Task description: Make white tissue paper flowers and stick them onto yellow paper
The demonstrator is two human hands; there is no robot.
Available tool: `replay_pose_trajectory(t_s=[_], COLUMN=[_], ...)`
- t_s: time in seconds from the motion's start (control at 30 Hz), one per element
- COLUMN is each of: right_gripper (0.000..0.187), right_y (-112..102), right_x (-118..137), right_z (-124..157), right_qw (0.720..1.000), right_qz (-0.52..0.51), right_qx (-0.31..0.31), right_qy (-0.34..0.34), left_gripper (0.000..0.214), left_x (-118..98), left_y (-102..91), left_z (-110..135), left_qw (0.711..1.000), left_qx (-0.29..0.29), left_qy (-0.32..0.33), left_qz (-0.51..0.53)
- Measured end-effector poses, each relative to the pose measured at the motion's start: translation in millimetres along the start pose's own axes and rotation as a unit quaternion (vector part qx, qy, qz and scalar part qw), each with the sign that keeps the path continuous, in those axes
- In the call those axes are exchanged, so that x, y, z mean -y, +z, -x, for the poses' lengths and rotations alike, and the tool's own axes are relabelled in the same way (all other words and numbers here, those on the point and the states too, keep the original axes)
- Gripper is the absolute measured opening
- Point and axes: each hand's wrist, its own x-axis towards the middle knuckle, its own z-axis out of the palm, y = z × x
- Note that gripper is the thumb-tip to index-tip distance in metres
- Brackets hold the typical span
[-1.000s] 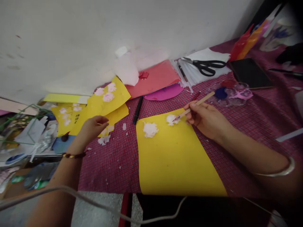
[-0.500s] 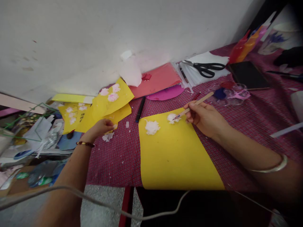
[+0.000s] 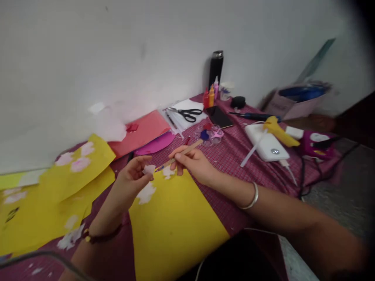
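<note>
My left hand [image 3: 134, 177] pinches a small scrap of white tissue paper [image 3: 149, 169] just above the yellow sheet [image 3: 172, 226]. My right hand [image 3: 193, 163] grips a wooden-handled paintbrush [image 3: 179, 155] like a pen, its tip pointing at the scrap. Two white tissue tufts lie on the yellow sheet, one [image 3: 146, 192] under my left hand and one [image 3: 168, 172] near the brush tip. A paint palette [image 3: 211, 134] with red, blue and pink wells sits just beyond my right hand.
More yellow sheets with pink tissue flowers [image 3: 74, 164] lie at left. Red paper [image 3: 143, 132], scissors [image 3: 187, 113], a phone [image 3: 219, 116], paint bottles [image 3: 211, 96], a black flask [image 3: 216, 68], a white power bank [image 3: 266, 145], a yellow glue gun [image 3: 278, 130] and a cardboard box [image 3: 295, 101] crowd the checked cloth.
My left hand has come over from the loose scraps at left with a white tissue scrap, up to the brush tip. The view has swung right, showing more of the table.
</note>
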Motion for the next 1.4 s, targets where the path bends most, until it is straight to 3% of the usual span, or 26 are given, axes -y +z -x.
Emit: replay_pose_trajectory(t_s=[0.17,0.67,0.8,0.97,1.07,1.23,1.4], right_gripper=[0.028,0.022,0.021,0.014,0.013,0.011,0.007], right_y=[0,-1,-3,-2,-1,1,0], right_x=[2,6,9,15,17,16,12], right_z=[0,-2,1,4,6,8,8], right_qw=[0.998,0.995,0.994,0.995,0.996,0.995,0.991], right_qz=[0.036,0.065,0.038,-0.001,-0.011,-0.025,0.009], right_qx=[-0.012,-0.054,-0.087,-0.102,-0.091,-0.094,-0.129], right_qy=[-0.05,-0.06,-0.046,0.002,0.016,0.023,0.036], left_gripper=[0.044,0.036,0.036,0.032,0.021,0.015,0.008], left_x=[-2,-9,-10,0,5,6,7], left_y=[22.4,17.3,14.3,28.3,36.5,43.4,43.7], left_z=[-20,-10,-8,-11,-12,-8,-3], left_qw=[0.999,0.998,0.992,0.937,0.914,0.934,0.978], left_qx=[0.038,0.006,-0.017,0.009,0.018,-0.001,-0.073], left_qy=[0.028,0.055,0.017,-0.033,-0.035,0.0,0.125], left_qz=[0.025,-0.018,0.124,0.346,0.404,0.358,0.152])
